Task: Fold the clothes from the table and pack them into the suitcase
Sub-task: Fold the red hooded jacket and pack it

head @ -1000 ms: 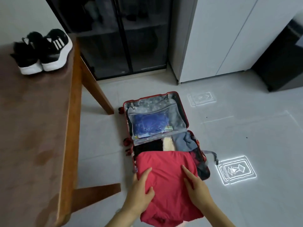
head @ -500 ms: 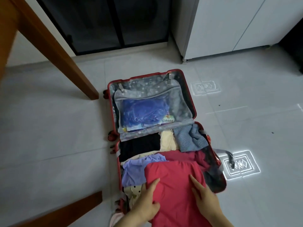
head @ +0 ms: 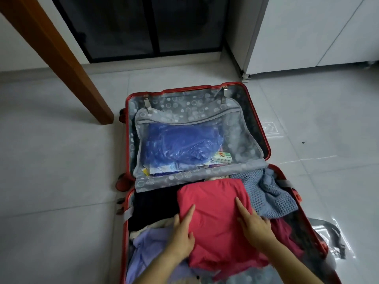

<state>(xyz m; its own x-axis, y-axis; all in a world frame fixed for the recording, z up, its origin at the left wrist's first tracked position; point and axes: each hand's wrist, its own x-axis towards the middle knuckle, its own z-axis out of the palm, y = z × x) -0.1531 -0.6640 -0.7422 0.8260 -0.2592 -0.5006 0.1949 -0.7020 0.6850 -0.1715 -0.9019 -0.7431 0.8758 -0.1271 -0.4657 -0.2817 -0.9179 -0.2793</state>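
Landmark: red-shelled suitcase (head: 184, 90), lying open on the pale tiled floor. I give every position below from it.
Task item: folded red garment (head: 213, 201), in the suitcase's near half, on top of the other clothes. Its far edge is close to the hinge line.
Left hand (head: 181, 234): I see it palm-down on the garment's left edge, fingers straight. It is released and grasps nothing.
Right hand (head: 256, 228): flat on the garment's right part, forefinger stretched toward the lid. It is likewise released, pressing rather than gripping.
Near half, left side: black garment (head: 153, 208) touching the red one. A lavender garment (head: 147, 247) lies nearer to me, partly under the left wrist.
Near half, right side: blue-grey knit (head: 270, 197), bunched against the right wall and touching the red garment's edge.
Lid half: grey circle-printed lining with a mesh pocket that holds a blue plastic bag (head: 180, 144) and small packets (head: 222, 157).
Left of the lid: wooden table leg (head: 61, 58), its foot near the suitcase wheels (head: 123, 183).
Beyond the lid: dark glass doors (head: 143, 25), with a white cabinet (head: 307, 33) to the right of them.
Right of the near half: grey strap (head: 328, 228), on the floor beside the rim.
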